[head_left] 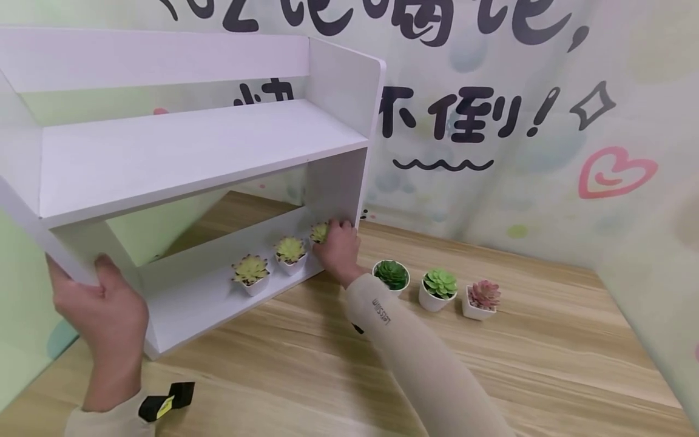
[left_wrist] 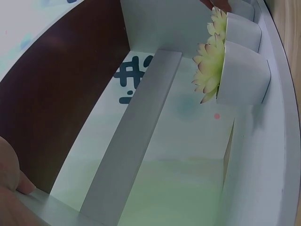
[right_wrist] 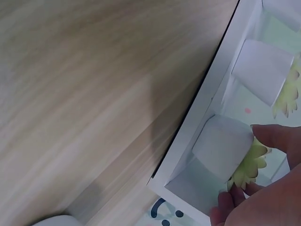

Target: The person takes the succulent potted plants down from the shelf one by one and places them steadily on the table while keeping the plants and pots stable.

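A white two-tier shelf [head_left: 202, 164] stands on the wooden table at the left. My left hand [head_left: 106, 306] grips the front edge of its left side panel, thumb on the inner face. On the lower board, three yellow-green succulents in white pots line up: a left one [head_left: 252, 274], a middle one [head_left: 290, 254] and a right one [right_wrist: 225, 147]. Near the right side panel, my right hand [head_left: 340, 249] pinches the right potted succulent by its rim, with thumb and fingers on opposite sides. That pot sits at the board in the right wrist view.
Right of the shelf, a dark green succulent [head_left: 392, 276], a light green one [head_left: 438, 288] and a reddish one [head_left: 482, 298] stand in white pots on the table [head_left: 546, 340]. A printed cloth [head_left: 524, 200] with black lettering hangs behind.
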`<state>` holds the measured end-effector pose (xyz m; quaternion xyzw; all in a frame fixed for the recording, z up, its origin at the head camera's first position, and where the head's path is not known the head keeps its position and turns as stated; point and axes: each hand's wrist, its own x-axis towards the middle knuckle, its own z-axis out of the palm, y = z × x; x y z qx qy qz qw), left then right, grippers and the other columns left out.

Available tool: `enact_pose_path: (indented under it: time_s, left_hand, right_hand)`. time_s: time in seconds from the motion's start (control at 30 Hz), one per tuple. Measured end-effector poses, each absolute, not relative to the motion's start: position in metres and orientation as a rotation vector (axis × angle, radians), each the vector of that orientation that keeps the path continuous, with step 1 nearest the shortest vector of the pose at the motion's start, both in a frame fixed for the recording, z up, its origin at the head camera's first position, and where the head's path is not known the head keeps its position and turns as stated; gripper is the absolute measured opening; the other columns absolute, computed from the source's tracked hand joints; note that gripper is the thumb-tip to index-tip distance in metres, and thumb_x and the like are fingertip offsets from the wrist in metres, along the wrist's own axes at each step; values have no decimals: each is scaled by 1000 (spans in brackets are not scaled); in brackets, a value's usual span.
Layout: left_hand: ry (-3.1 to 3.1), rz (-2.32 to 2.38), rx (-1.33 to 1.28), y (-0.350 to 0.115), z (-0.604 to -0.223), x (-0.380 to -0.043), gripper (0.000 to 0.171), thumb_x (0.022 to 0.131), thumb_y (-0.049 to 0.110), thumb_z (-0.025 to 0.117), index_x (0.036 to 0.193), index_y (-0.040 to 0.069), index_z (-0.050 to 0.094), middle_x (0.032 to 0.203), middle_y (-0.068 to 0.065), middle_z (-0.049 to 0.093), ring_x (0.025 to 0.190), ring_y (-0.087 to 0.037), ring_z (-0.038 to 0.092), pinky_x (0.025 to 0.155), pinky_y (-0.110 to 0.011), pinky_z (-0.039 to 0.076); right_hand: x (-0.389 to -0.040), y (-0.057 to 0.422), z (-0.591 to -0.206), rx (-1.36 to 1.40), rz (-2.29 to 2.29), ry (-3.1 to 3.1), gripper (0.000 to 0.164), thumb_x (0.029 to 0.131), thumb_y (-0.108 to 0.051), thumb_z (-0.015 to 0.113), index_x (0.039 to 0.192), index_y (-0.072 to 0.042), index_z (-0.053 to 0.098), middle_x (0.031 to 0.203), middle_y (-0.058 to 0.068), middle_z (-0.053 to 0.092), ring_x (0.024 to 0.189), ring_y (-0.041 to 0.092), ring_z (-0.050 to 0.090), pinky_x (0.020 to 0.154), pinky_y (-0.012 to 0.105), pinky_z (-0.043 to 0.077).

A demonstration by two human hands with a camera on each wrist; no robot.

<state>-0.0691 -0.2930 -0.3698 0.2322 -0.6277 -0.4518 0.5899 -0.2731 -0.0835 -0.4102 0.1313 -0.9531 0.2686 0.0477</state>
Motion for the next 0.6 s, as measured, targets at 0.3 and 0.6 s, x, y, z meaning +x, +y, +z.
enact_pose_path:
  time_s: [0.3, 0.6]
  left_hand:
    - [-1458, -1057, 533, -293, -371, -70, 47, 96, 2, 42, 138, 15, 57, 118, 11, 62, 108, -12, 57, 100, -27, 46]
    - [-1464, -1051, 522, -294, -370, -71, 47, 96, 3, 41, 139, 15, 57, 119, 11, 61, 111, -11, 57, 99, -26, 44]
  right_hand:
    - [-274, -84, -409, 414, 1010, -2960, 61, 91, -20, 74, 140, 0, 44, 134, 21, 48, 120, 32, 57, 104, 41, 52]
    - [-279, -79, -414, 444, 1254, -2944, 62, 87, -10, 75, 137, -3, 40, 130, 20, 61, 124, 30, 59, 108, 39, 49]
